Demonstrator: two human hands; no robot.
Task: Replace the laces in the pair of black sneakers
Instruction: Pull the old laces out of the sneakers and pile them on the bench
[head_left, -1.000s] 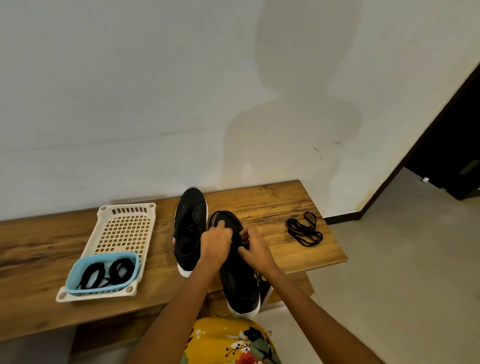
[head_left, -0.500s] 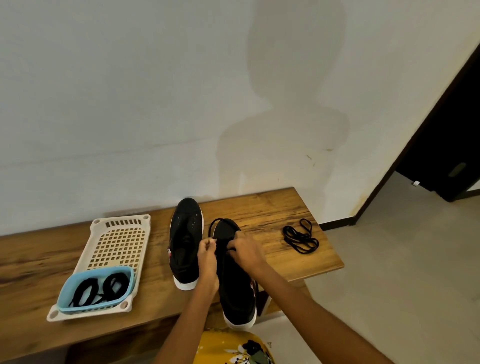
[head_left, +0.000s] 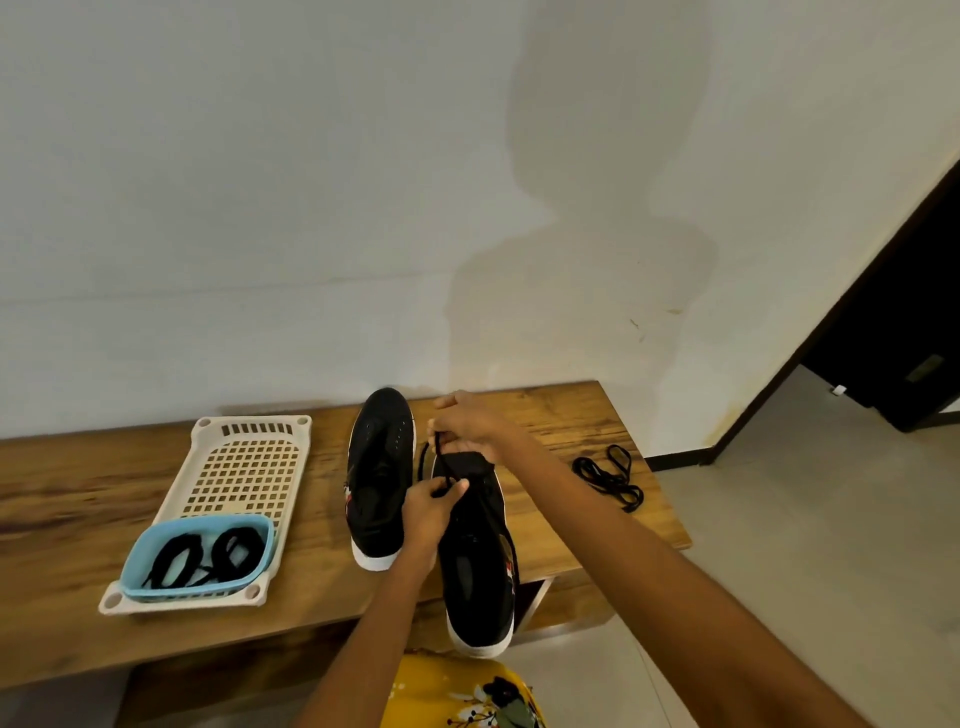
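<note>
Two black sneakers on the wooden bench (head_left: 561, 415). Near sneaker (head_left: 475, 561) hanging heel-out over the front edge, other sneaker (head_left: 382, 467) just beside it. Left hand (head_left: 431, 512) pinched shut on a black lace (head_left: 441, 457) at the tongue, right hand (head_left: 467, 426) pinching the same lace higher up. Loose lace bundle (head_left: 610, 480) near the right edge, more laces in the blue basket (head_left: 200, 558) near the front edge.

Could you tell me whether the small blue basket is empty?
No, the blue basket holds coiled black laces and sits on the cream tray.
</note>
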